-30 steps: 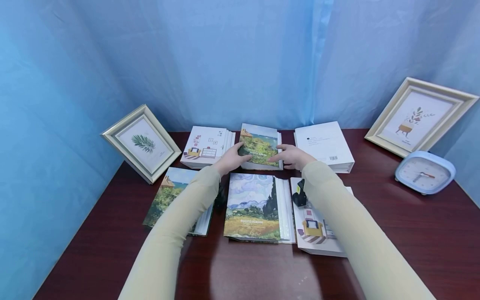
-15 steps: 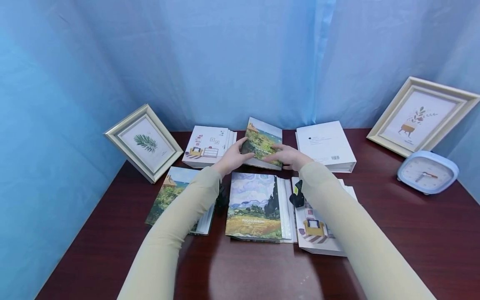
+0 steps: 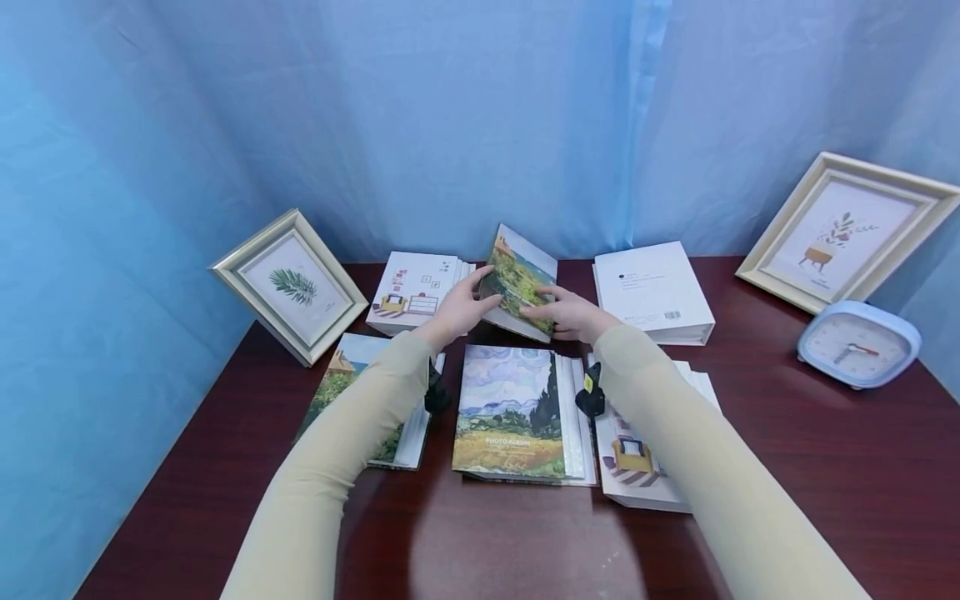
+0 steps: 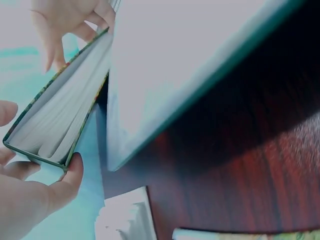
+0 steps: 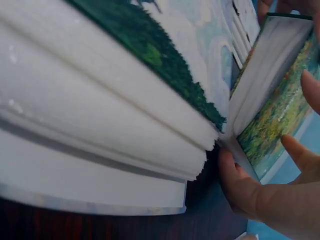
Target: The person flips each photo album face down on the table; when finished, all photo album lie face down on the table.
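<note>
Both hands are on the same book – the landscape-cover photo album (image 3: 519, 282) in the middle of the back row – and it is off the table (image 3: 787, 467) at its far edge, tilted up toward the curtain with its near edge low, just behind the cypress-cover album (image 3: 512, 412). The left hand (image 3: 457, 310) has its fingers curled round the album's left side, thumb under the corner as the left wrist view shows (image 4: 50, 135); the right hand (image 3: 567, 315) clamps the right side, thumb beneath and fingertips on the painted cover (image 5: 272, 125). So I'd judge the pick-up as done in its first half: the album is gripped and partly raised, but not clear of the row, and where it goes is not settled by anything I can see. The other books lie flat and untouched – the white album with furniture drawings (image 3: 416, 292) to its left, the plain white album (image 3: 651, 290) to its right, and in the near row another landscape album (image 3: 352, 400) under the left sleeve and a second furniture-drawing album (image 3: 637, 467) under the right sleeve. A leaf picture frame (image 3: 288, 285), a plant picture frame (image 3: 846, 227) and a blue clock (image 3: 858, 343) stand off at the sides.
</note>
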Available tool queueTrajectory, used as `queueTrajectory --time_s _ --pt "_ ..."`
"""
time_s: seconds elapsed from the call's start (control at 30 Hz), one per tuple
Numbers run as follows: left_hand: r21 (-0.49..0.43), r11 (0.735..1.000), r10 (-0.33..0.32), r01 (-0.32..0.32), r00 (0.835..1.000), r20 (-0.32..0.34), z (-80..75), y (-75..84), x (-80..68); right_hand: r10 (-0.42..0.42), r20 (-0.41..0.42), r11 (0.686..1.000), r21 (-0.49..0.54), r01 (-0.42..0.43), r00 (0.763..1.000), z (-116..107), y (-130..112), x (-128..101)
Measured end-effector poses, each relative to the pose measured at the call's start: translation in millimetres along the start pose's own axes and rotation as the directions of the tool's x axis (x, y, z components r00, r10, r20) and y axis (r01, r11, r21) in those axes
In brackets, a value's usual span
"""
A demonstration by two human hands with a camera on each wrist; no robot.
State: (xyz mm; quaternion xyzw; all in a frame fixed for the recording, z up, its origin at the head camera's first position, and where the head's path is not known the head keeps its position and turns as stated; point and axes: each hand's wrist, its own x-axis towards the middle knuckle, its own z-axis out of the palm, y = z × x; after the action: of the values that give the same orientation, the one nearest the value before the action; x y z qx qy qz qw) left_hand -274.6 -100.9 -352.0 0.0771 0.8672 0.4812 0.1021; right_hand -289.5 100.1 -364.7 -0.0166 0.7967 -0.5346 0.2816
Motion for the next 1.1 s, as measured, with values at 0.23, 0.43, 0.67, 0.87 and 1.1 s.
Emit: queueTrajectory --time_s 0.23,0.43,0.67,0.87,1.1 --pt "0.026 0.999 0.025 -0.024 1.000 -0.007 -4.6 8.1 -5.6 -0.006 -0.008 1.000 0.027 0.006 1.000 5 2 6" --pt "0.025 0.999 0.036 -0.036 0.999 0.001 -6.4 10.7 -7.0 -0.020 0.005 1.000 0.024 0.020 1.000 5 1 7" --pt "0.032 0.997 0.074 -0.074 0.997 0.001 -6.7 19.3 -7.5 -0.008 0.018 1.000 0.020 0.007 1.000 1 -3 2" --pt "0.032 0.997 0.071 -0.071 0.997 0.002 -6.3 26.8 -7.9 -0.037 -0.033 0.999 -0.036 0.035 0.999 -1 -10 -3" --pt "0.074 0.993 0.092 -0.091 0.996 -0.007 -1.8 37.5 -5.8 -0.121 -0.062 0.992 0.022 0.122 0.991 -7 -14 -6"
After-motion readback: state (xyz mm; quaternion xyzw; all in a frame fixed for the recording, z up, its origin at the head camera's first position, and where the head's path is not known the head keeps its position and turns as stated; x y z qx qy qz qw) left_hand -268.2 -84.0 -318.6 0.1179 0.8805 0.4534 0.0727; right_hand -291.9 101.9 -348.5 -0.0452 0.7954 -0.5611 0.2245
